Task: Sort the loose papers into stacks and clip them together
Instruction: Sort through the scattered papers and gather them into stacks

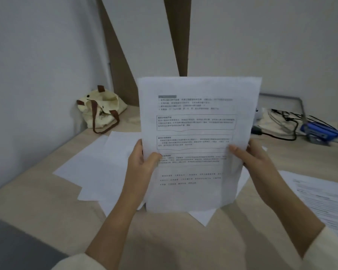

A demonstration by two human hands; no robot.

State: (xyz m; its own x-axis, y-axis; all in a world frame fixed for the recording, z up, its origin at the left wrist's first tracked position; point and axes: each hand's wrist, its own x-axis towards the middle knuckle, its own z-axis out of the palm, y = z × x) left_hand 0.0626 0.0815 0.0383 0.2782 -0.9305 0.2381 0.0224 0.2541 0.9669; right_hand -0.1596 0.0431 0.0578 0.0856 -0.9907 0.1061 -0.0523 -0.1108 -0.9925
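Grip: left hand (142, 164), right hand (252, 158) pinch printed sheet (199, 123) upright; text blurred; loose papers (94, 168) behind partly hidden

Dim, even indoor light with a cool grey cast; no single source is evident. A soft, diffuse shadow lies on the tabletop (164, 240) below the fingers (236, 150). Print on the sheet (197, 123) above and between the fingers is blurred and unreadable. Wide-angle distortion slants the wall edges well above the fingers. No glare is visible.
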